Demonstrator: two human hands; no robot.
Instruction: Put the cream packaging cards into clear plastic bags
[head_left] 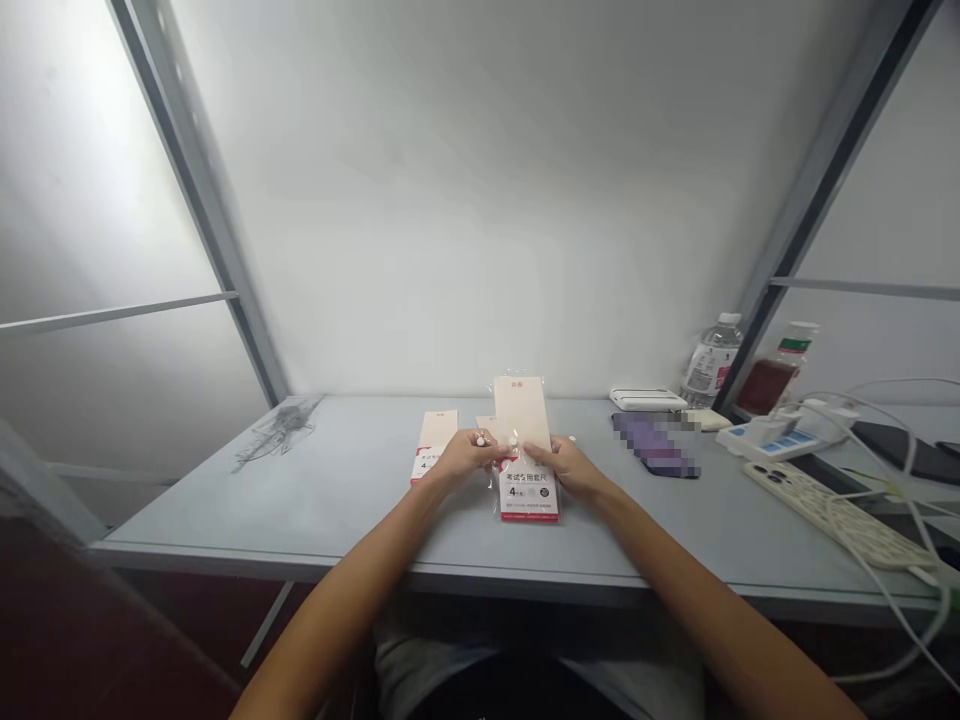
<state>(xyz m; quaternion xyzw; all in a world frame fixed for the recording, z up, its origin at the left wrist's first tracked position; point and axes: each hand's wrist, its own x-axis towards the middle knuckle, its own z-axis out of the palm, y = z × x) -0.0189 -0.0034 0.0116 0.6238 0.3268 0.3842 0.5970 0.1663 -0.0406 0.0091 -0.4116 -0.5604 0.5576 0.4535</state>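
Note:
Upright above the desk, I hold a ruler set packet (529, 495), a cream, white and red card in a clear plastic sleeve, printed with Chinese text and a "4". My left hand (463, 458) pinches its left side near a white button. My right hand (574, 466) grips the right edge, the thumb lying across the front. A second packet (441, 425) of the same look lies on the desk, left of my left hand and partly covered by it. Part of another cream card (486, 422) shows behind the held packet. The fingers behind the packet are hidden.
The grey desk (300, 500) meets a white wall. At right are a purple-screened phone (656, 443), a white flat device (647, 399), a water bottle (711, 365), a red-liquid bottle (776, 370), a power strip (772, 437) with cables and a cream-cased phone (832, 510).

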